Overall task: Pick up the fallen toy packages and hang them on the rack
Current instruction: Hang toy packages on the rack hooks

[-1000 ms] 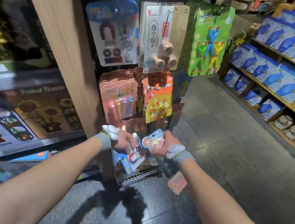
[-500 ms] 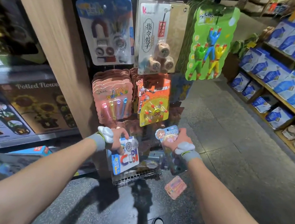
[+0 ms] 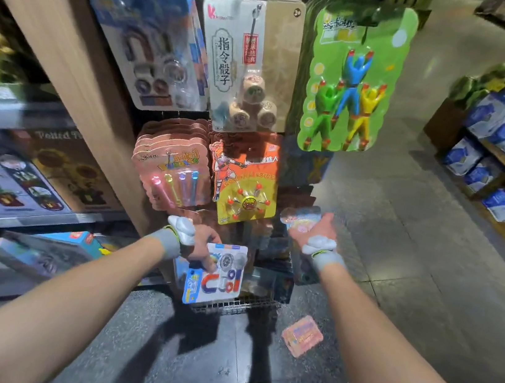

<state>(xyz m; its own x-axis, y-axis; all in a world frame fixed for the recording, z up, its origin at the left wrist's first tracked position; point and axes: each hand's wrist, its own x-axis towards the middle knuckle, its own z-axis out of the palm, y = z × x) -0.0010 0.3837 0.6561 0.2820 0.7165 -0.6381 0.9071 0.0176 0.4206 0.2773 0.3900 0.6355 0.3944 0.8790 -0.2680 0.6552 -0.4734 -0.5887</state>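
A pink toy package (image 3: 302,335) is seen lying flat on the dark floor (image 3: 188,361), near the wire base of the rack (image 3: 235,307). Above it, a blue-and-white toy package (image 3: 219,279) is gripped at its upper edge by the left hand (image 3: 201,244), low in front of the rack. A pale blue toy package (image 3: 297,218) is clasped in the right hand (image 3: 315,232), just right of a hung orange package (image 3: 247,174). Higher up, a green package (image 3: 355,76) is hung.
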